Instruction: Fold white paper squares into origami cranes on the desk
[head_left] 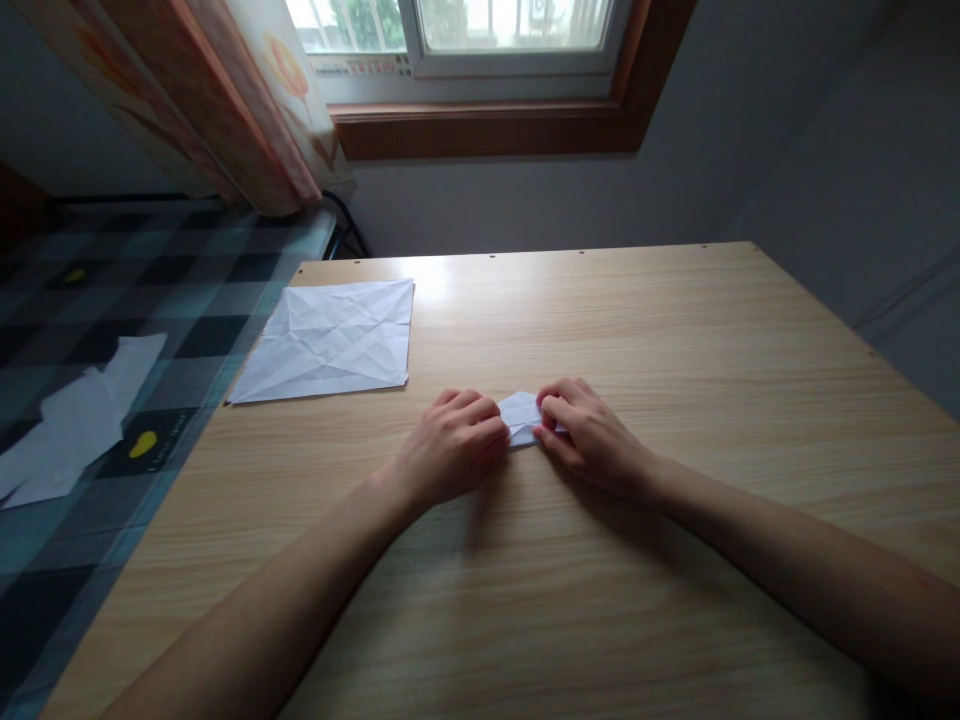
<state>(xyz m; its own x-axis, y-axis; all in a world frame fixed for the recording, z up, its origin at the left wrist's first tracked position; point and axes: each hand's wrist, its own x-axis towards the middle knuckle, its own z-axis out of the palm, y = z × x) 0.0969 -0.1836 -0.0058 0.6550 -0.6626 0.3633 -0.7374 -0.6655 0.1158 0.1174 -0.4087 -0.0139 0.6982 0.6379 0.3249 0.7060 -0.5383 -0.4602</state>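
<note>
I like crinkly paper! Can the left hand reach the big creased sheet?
Probably yes: the creased sheet lies near the left hand, nothing between, though that hand is busy at the folded paper.

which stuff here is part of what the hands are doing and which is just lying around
In use:
folded white paper, between the hands
left hand, at its left end
right hand, fingers on its right end
wooden table, underneath

Apparently just lying about:
creased white paper, flat at the table's far left
white paper pieces, on the checked cloth
</note>
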